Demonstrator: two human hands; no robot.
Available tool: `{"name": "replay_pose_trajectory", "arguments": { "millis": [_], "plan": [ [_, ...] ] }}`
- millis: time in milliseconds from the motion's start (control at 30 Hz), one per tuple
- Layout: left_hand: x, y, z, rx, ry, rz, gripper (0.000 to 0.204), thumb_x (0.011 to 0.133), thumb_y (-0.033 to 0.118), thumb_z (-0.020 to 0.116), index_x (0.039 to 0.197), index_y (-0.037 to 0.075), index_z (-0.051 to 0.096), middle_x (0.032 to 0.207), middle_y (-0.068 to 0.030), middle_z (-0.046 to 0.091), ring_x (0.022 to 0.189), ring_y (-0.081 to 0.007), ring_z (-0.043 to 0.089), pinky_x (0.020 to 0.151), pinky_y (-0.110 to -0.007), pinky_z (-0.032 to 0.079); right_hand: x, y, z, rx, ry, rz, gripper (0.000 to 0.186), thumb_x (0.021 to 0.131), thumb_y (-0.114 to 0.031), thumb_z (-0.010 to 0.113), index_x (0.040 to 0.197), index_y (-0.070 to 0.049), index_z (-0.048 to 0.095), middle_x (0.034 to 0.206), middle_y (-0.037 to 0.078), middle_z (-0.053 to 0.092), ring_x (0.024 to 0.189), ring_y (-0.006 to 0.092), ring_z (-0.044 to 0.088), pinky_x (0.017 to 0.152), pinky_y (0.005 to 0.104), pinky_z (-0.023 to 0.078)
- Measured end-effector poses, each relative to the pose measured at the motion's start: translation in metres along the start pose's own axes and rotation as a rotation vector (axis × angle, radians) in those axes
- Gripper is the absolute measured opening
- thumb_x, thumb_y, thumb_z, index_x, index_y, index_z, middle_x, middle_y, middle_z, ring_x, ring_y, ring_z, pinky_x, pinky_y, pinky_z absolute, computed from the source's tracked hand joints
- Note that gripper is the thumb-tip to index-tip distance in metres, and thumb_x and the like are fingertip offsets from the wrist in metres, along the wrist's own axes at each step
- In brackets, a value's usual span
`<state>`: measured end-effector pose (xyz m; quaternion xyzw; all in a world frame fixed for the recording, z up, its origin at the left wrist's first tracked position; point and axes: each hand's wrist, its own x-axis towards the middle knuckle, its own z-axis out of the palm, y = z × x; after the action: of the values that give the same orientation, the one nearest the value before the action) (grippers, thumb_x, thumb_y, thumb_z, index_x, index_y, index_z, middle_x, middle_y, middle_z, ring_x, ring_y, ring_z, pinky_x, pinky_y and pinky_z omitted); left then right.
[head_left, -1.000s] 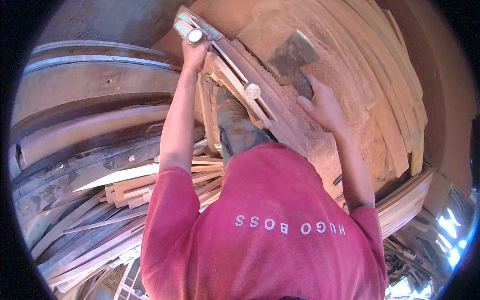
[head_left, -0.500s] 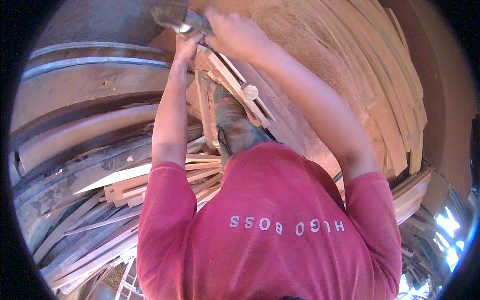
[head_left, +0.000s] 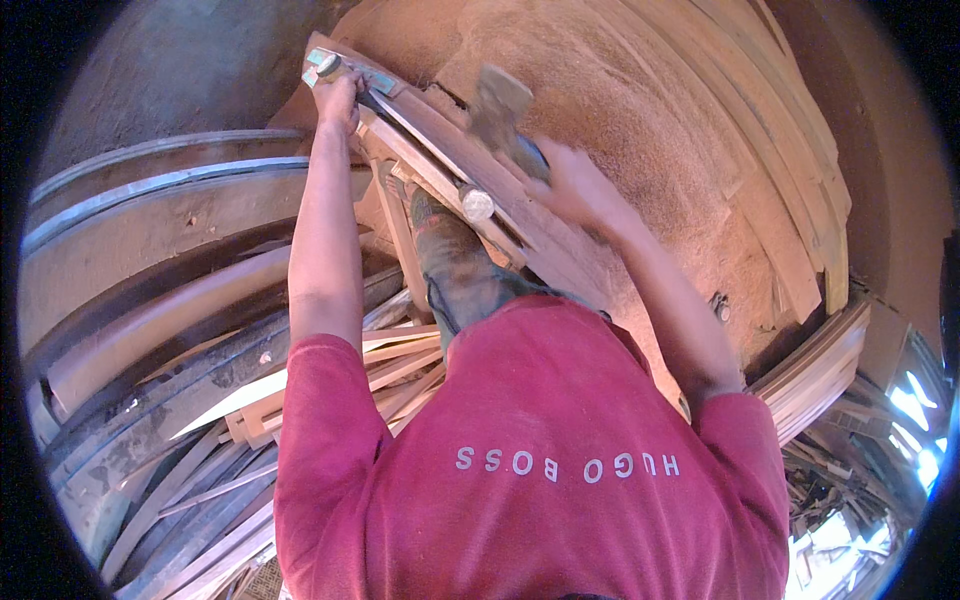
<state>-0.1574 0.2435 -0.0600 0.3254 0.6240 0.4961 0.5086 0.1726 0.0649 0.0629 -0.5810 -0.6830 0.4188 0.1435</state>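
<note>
Upper left, my left hand is closed round a tool with a round, metal-ringed end, like a chisel handle; the fist hides the rest. That hand is at the far end of a long wooden workpiece with a dark lengthwise gap. My right hand, apart from the wood and to the right, grips the dark handle of a short tool with a broad flat grey-brown head, like a hatchet. A round pale wooden end sits on the workpiece near my leg.
Sawdust covers the ground on the right, edged by long planks. Thick boards lie along the left, with loose wood strips nearer. More stacked slats lie at right. My trousered leg is beside the workpiece.
My right hand has swung the hatchet-like tool away from my left hand, rightward and nearer to me. My left hand keeps its grip and appears a little farther left and lower.
</note>
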Motion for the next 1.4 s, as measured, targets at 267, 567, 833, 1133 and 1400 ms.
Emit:
{"name": "replay_pose_trajectory", "arguments": {
  "millis": [267,567,833,1133,1400],
  "plan": [
    [0.018,0.005,-0.015,0.022,-0.122,-0.176,0.009,0.079,-0.005,0.061,0.077,0.003,0.059,0.072,-0.0045,0.058,0.066,-0.017,0.057,0.061,-0.03,0.046,-0.105,0.039,0.043,0.079,-0.176,0.137,0.054,0.075,-0.017,0.069,0.123,0.002,0.054,0.111,0.028,0.063,0.104,0.0444,0.061,0.093,0.0485,0.048],
    [0.038,-0.018,-0.034,0.006,-0.261,-0.071,0.01,0.075,-0.002,0.059,0.072,0.007,0.061,0.069,0.0,0.059,0.065,-0.0131,0.056,0.057,-0.027,0.041,-0.101,0.033,0.074,-0.017,-0.445,0.475,0.048,0.079,-0.017,0.068,0.121,0.0,0.053,0.104,0.029,0.064,0.1,0.0462,0.061,0.088,0.051,0.049],
    [0.023,-0.007,-0.027,-0.033,-0.281,-0.036,0.014,0.067,-0.003,0.054,0.074,0.008,0.06,0.071,0.0013,0.058,0.068,-0.0119,0.055,0.061,-0.027,0.043,-0.098,0.036,0.082,-0.059,-0.424,0.497,0.047,0.08,-0.017,0.069,0.121,-0.001,0.051,0.094,0.03,0.065,0.093,0.048,0.063,0.082,0.0522,0.052],
    [0.008,-0.008,-0.02,-0.136,-0.186,0.06,0.015,0.087,0.02,0.069,0.086,0.006,0.064,0.078,-0.0025,0.064,0.075,-0.0132,0.061,0.064,-0.028,0.047,-0.102,0.037,0.09,-0.063,-0.42,0.53,0.047,0.079,-0.017,0.071,0.119,-0.002,0.051,0.089,0.029,0.065,0.087,0.0488,0.063,0.078,0.0522,0.052],
    [-0.131,-0.031,0.001,0.407,-0.522,0.701,0.03,0.06,0.015,0.084,0.081,0.007,0.064,0.076,-0.0086,0.064,0.076,-0.0273,0.063,0.073,-0.04,0.05,-0.109,0.034,0.094,-0.01,-0.319,0.444,0.046,0.078,-0.016,0.072,0.118,-0.002,0.054,0.092,0.028,0.066,0.089,0.047,0.064,0.08,0.0517,0.052]
  ]
}}
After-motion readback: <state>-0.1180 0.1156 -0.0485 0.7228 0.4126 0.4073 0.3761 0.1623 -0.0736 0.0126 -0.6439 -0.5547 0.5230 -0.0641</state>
